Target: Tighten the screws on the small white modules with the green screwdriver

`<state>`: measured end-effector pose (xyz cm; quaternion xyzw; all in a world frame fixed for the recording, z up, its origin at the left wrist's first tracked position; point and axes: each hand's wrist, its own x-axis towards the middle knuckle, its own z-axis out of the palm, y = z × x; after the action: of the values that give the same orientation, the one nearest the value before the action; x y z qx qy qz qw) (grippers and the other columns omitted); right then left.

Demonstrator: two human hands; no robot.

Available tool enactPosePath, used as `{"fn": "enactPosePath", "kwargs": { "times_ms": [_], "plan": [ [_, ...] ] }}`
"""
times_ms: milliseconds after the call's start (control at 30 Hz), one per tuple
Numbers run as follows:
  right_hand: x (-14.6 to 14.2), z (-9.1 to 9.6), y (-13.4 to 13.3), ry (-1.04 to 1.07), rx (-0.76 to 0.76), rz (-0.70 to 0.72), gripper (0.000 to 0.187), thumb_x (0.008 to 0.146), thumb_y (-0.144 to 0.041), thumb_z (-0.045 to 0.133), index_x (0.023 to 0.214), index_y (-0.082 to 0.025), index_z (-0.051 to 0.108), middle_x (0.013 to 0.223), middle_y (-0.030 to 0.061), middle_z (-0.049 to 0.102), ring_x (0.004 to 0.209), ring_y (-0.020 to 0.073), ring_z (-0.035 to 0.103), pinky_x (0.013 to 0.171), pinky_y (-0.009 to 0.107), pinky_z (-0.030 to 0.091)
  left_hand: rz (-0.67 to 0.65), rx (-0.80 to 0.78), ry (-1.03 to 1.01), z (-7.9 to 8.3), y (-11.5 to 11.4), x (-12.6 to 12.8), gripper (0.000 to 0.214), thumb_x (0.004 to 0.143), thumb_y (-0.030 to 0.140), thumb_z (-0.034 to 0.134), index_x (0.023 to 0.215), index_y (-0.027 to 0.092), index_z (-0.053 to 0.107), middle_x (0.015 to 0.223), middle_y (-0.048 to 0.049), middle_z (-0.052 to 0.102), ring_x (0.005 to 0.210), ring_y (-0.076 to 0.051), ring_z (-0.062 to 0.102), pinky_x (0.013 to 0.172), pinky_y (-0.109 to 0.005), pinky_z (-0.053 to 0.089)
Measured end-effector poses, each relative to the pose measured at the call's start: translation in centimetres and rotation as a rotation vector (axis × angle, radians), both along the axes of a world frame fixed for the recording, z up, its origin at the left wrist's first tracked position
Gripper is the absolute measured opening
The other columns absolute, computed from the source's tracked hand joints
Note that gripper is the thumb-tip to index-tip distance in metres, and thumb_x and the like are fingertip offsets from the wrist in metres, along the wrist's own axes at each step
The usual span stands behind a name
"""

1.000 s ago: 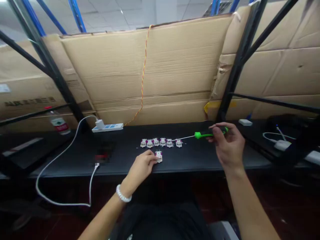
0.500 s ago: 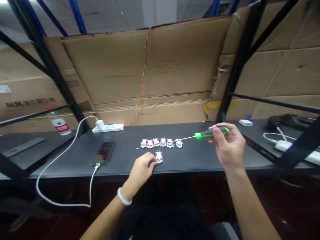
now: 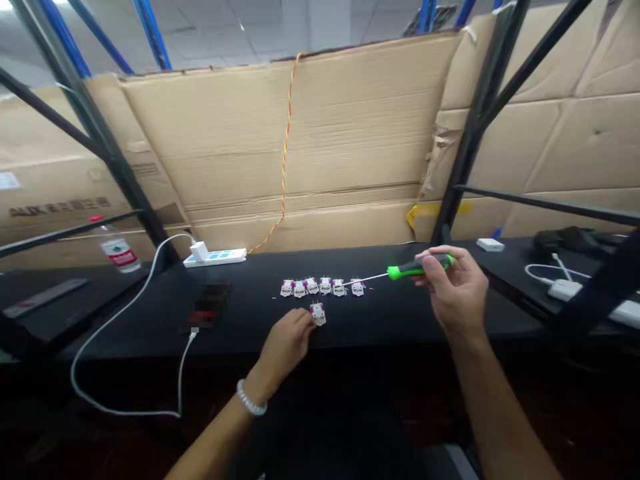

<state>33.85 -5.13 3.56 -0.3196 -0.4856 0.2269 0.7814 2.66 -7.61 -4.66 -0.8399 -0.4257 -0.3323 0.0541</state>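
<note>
Between the fingertips of my left hand [image 3: 286,340] is the edge of a small white and purple part with metal prongs [image 3: 318,313], at the table's front. My right hand [image 3: 455,287] is closed around the handle of a green and black screwdriver [image 3: 406,269]. Its thin shaft points left, and the tip is over or close to a row of several similar white and purple parts [image 3: 325,286]. Whether the tip touches one of them I cannot tell. One part [image 3: 357,287] lies at the row's right end, a little apart from the others.
A black table [image 3: 395,313] is backed by cardboard [image 3: 350,133]. On the left are a power strip [image 3: 220,257], a blurred dark object [image 3: 209,307] with a white cable [image 3: 115,320], and a bottle [image 3: 119,250]. Black metal posts [image 3: 463,160] flank the table. A small white box [image 3: 491,245] lies right.
The part at my left fingertips has tilted slightly, and the left fingers have drawn together a little. The right hand with the screwdriver is nearly unmoved. The picture's exposure has changed.
</note>
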Motion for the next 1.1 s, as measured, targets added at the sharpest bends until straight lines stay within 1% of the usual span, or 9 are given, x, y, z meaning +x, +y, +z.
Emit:
{"fn": "enactPosePath", "kwargs": {
  "times_ms": [133,267,333,467,567,700,967,1100],
  "plan": [
    [-0.05,0.06,-0.06,0.005,-0.007,0.005,0.035,0.078,-0.045,0.093,0.097,-0.024,0.073,0.089,0.0003,0.077,0.057,0.0127,0.071,0.049,0.023,0.061,-0.02,0.043,0.012,0.02,0.0,0.08,0.02,0.101,0.006,0.057,0.09,0.019,0.068,0.1,-0.007,0.075,0.09,-0.022,0.072,0.083,-0.035,0.062],
    [-0.12,0.1,-0.09,0.009,-0.005,0.005,0.035,0.078,-0.045,0.094,0.097,-0.023,0.073,0.088,0.0002,0.077,0.056,0.0121,0.07,0.048,0.021,0.061,-0.006,0.029,0.002,0.04,0.08,0.17,0.019,0.102,0.008,0.059,0.104,0.02,0.074,0.103,-0.0069,0.076,0.091,-0.022,0.073,0.085,-0.034,0.063],
    [-0.14,0.12,-0.12,0.008,-0.006,0.006,0.035,0.078,-0.045,0.093,0.097,-0.023,0.073,0.088,0.0001,0.077,0.055,0.012,0.07,0.047,0.022,0.061,-0.009,0.014,0.004,-0.03,0.18,0.09,0.021,0.102,0.008,0.059,0.106,0.021,0.076,0.103,-0.0067,0.076,0.091,-0.021,0.073,0.084,-0.033,0.063],
    [-0.14,0.15,-0.2,0.008,-0.015,0.008,0.036,0.078,-0.046,0.094,0.097,-0.024,0.073,0.088,-0.0002,0.077,0.057,0.0125,0.071,0.049,0.022,0.062,-0.02,-0.047,-0.056,-0.15,0.39,-0.21,0.022,0.102,0.008,0.059,0.101,0.02,0.077,0.101,-0.0062,0.076,0.09,-0.021,0.074,0.084,-0.033,0.062],
    [-0.13,0.17,-0.21,0.001,-0.023,0.004,0.037,0.077,-0.047,0.094,0.097,-0.024,0.073,0.089,-0.0001,0.077,0.056,0.0123,0.07,0.049,0.023,0.062,-0.012,-0.106,-0.123,0.0,0.45,-0.38,0.019,0.103,0.012,0.06,0.097,0.02,0.075,0.099,-0.0052,0.077,0.09,-0.021,0.075,0.084,-0.032,0.061],
    [-0.17,0.18,-0.17,0.002,-0.018,-0.002,0.037,0.076,-0.047,0.094,0.096,-0.024,0.073,0.088,0.0002,0.077,0.055,0.0121,0.069,0.047,0.023,0.062,-0.019,-0.153,-0.154,0.33,0.41,-0.46,0.018,0.103,0.012,0.059,0.093,0.021,0.072,0.095,-0.0041,0.077,0.087,-0.02,0.075,0.083,-0.031,0.06],
    [-0.19,0.09,-0.14,-0.018,-0.01,-0.001,0.034,0.079,-0.045,0.092,0.097,-0.023,0.073,0.088,0.0,0.077,0.056,0.0119,0.07,0.048,0.021,0.061,-0.012,-0.075,-0.011,0.47,0.16,-0.33,0.019,0.102,0.01,0.052,0.095,0.019,0.068,0.095,-0.0073,0.074,0.088,-0.023,0.072,0.082,-0.034,0.059],
    [-0.2,0.07,-0.12,-0.022,-0.016,-0.002,0.035,0.079,-0.045,0.092,0.098,-0.024,0.072,0.088,-0.0004,0.077,0.057,0.0124,0.07,0.048,0.022,0.062,-0.021,-0.071,0.018,0.75,0.09,-0.29,0.02,0.099,0.007,0.051,0.092,0.02,0.065,0.091,-0.007,0.072,0.083,-0.022,0.069,0.077,-0.033,0.057]
  ]
}}
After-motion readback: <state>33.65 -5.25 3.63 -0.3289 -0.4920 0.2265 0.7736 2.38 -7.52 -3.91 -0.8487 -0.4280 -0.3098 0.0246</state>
